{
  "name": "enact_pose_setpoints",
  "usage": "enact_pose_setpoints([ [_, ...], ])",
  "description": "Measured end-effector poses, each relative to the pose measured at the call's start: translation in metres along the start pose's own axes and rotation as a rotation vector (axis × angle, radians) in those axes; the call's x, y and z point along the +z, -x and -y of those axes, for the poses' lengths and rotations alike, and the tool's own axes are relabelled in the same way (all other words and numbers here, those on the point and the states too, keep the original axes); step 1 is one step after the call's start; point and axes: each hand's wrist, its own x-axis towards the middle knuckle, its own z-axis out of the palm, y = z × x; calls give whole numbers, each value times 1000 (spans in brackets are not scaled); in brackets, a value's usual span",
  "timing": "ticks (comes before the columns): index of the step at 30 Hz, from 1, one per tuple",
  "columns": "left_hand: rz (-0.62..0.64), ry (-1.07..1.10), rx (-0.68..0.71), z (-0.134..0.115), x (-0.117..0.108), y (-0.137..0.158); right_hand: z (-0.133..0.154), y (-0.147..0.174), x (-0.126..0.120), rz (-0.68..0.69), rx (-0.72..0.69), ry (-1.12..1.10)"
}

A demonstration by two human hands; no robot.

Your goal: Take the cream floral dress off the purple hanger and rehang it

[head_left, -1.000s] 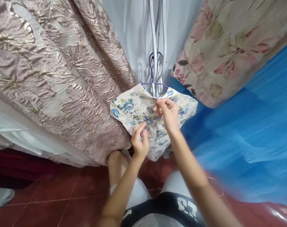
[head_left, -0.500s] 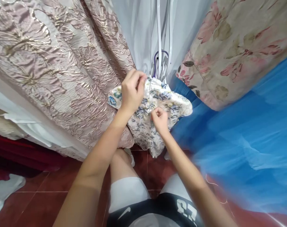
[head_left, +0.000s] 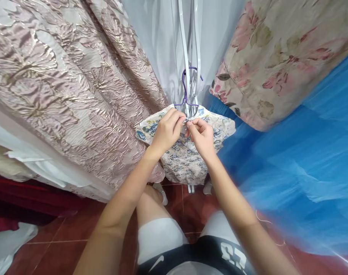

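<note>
The head view showed a purple hanger (head_left: pixel 185 100), hooked up among slim white bars (head_left: pixel 184 42). A pale garment printed with blue flowers (head_left: pixel 188 164) hung from it, draped directly below the hanger's hook, its neckline just under the hanger's arms.

Both hands met at the front of that neckline, a little below the hanger's middle. The left hand (head_left: pixel 166 131) was mostly closed, thumb and fingertips drawn together on the edge of the cloth. The right hand (head_left: pixel 202 138) sat just beside it, fingers curled and thumb pressed to the forefinger at the same spot; whether either pinch held a small fastener as well as cloth could not be told.

Left of the hanger fell a pink brocade fabric (head_left: pixel 62 95) with shiny raised flowers. Right of the hanger, and higher up, was a beige cloth with pink blossoms (head_left: pixel 265 57), and lower to the right spread a blue fabric (head_left: pixel 306 164). Well below the hanger lay the red tiled floor (head_left: pixel 62 244).
</note>
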Motion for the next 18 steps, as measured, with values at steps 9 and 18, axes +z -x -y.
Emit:
enact_pose_setpoints([
  [9, -302, 5, -136, -12, 16, -17, -20, 0, 6, -43, 91, 1],
  [18, -413, 122, -416, 129, -69, 0, -40, 50, -14, 34, 286, 193],
])
